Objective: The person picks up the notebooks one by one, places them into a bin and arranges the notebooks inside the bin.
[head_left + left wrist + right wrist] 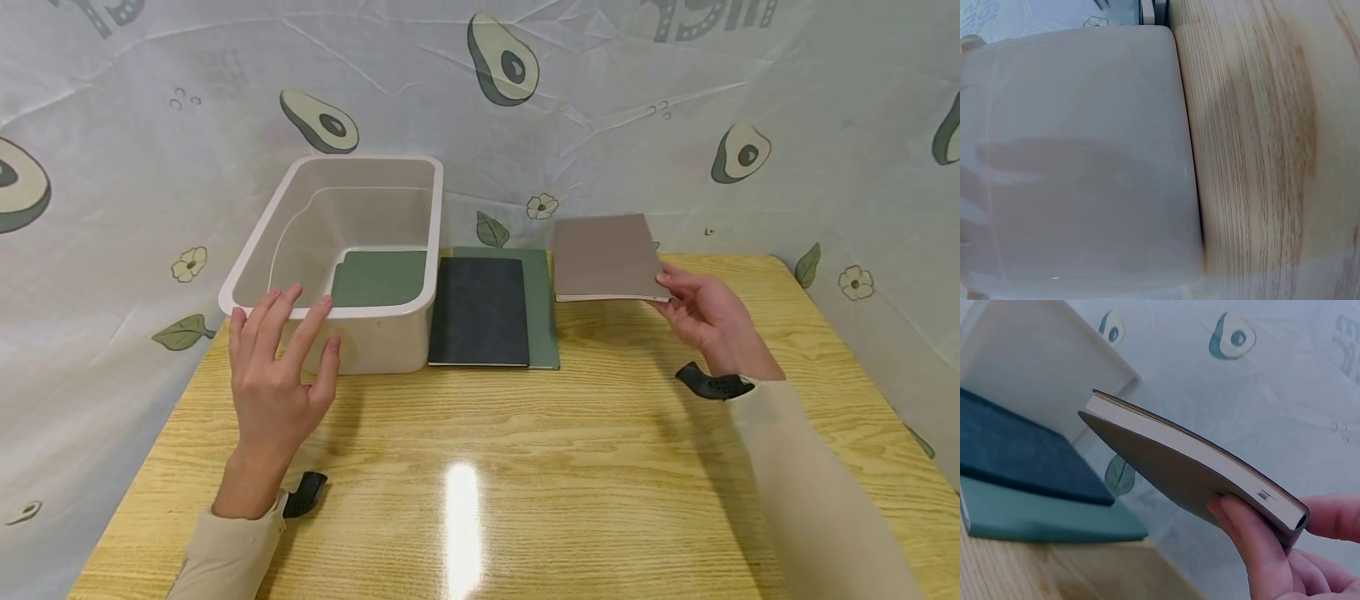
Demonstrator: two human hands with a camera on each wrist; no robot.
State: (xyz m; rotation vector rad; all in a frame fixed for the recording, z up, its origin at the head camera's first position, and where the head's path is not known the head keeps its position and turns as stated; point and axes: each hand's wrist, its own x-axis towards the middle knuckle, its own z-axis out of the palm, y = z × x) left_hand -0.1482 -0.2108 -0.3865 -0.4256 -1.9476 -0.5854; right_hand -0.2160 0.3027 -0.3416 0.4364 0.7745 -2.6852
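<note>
Avocado-print cloth (592, 117) backs a table (405, 442). The right hand (708, 315) pinches a brown book (603, 257) above it; well apart, the left hand (276, 390) spreads its fingers at the near rim of a bin (386, 346). Green covers (381, 279) lie inside; alongside, a black book (478, 312) overlaps a green book (543, 312).

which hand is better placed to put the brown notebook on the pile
Probably the right hand: it holds the brown notebook near the pile; the left hand is by the tub.
</note>
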